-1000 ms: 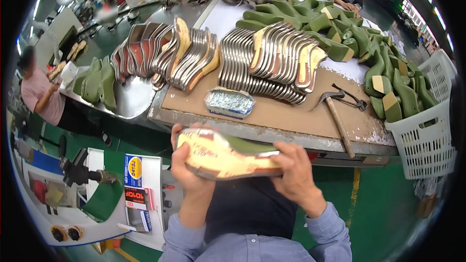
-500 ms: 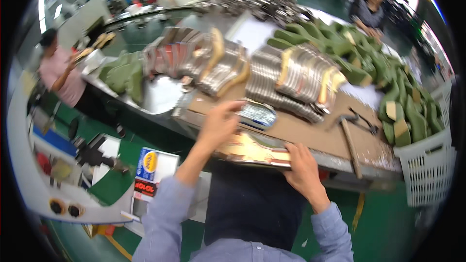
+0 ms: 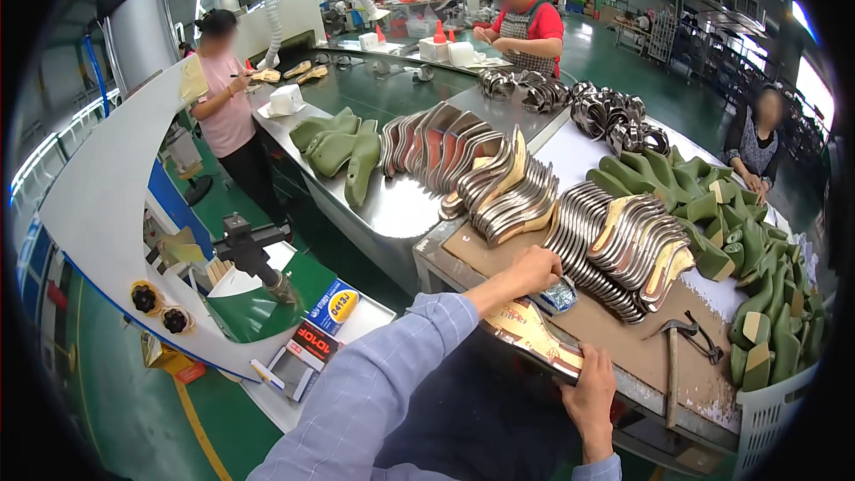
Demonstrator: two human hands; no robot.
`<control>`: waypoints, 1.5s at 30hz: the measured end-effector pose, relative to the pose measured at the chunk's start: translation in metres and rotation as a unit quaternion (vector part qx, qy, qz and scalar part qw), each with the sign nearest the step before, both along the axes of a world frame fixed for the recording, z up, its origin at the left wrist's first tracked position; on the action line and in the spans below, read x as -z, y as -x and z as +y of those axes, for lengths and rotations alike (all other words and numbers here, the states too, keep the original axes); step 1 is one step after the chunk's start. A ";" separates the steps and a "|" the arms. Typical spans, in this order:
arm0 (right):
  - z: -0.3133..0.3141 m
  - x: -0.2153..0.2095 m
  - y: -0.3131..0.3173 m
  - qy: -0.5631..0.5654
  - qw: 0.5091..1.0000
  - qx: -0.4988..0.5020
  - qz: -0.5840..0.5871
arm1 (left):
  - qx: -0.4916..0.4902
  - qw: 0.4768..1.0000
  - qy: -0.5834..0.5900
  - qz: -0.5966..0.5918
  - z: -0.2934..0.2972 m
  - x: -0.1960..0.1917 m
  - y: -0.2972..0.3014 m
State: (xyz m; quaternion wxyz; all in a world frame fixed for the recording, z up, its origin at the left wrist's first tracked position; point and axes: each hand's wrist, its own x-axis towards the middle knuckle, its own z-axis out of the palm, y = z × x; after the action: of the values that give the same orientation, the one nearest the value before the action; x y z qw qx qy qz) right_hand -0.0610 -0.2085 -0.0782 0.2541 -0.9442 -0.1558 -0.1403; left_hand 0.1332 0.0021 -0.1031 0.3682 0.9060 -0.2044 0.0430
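My right hand (image 3: 591, 394) grips one end of a shoe sole (image 3: 533, 338) with a shiny gold face, held at the near table edge in front of me. My left hand (image 3: 533, 273) is above the sole's other end, its fingers curled together at a small blue-and-silver tin (image 3: 557, 296). What those fingers hold, if anything, is hidden. Just beyond the tin stand tight rows of metal-edged sole pieces (image 3: 597, 245), with tan pieces (image 3: 663, 272) among them. A hammer (image 3: 672, 365) and a pair of dark pincers (image 3: 704, 336) lie to the right on brown board (image 3: 637, 347).
Green shoe lasts (image 3: 775, 303) are heaped at the right above a white basket (image 3: 770, 423); more lasts (image 3: 343, 147) lie farther left. Metal bands (image 3: 614, 116) are piled at the back. A white machine (image 3: 116, 196) stands left. Three people work around the table.
The view has swung left and up, showing more of the machine and room. My left hand has closed its fingers at the tin; my right hand still grips the sole.
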 end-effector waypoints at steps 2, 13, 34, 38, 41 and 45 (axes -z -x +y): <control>0.001 -0.001 0.000 -0.001 1.000 -0.003 -0.009 | 0.003 1.000 -0.008 -0.024 0.000 0.002 -0.003; -0.002 0.000 0.000 0.000 1.000 -0.008 -0.008 | -0.017 1.000 -0.022 -0.014 -0.004 -0.010 0.001; -0.091 0.011 0.008 0.023 0.992 0.120 -0.040 | 0.091 0.987 0.091 0.097 -0.050 -0.068 0.134; -0.188 0.028 0.009 0.261 0.924 0.279 -0.013 | 0.105 0.993 -0.030 0.035 -0.060 -0.067 0.133; -0.214 0.035 0.007 0.257 0.931 0.250 0.063 | 0.080 0.992 -0.042 0.091 -0.060 -0.073 0.132; -0.185 0.018 0.023 -0.033 0.971 0.236 0.024 | 0.059 0.991 -0.063 0.102 -0.060 -0.074 0.131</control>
State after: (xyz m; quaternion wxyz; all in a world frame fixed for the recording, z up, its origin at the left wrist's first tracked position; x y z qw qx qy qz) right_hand -0.0842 -0.3938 -0.0961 0.2480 -0.9486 0.0827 -0.1784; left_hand 0.0024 -0.0580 -0.0289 0.3313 0.9134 -0.2207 -0.0845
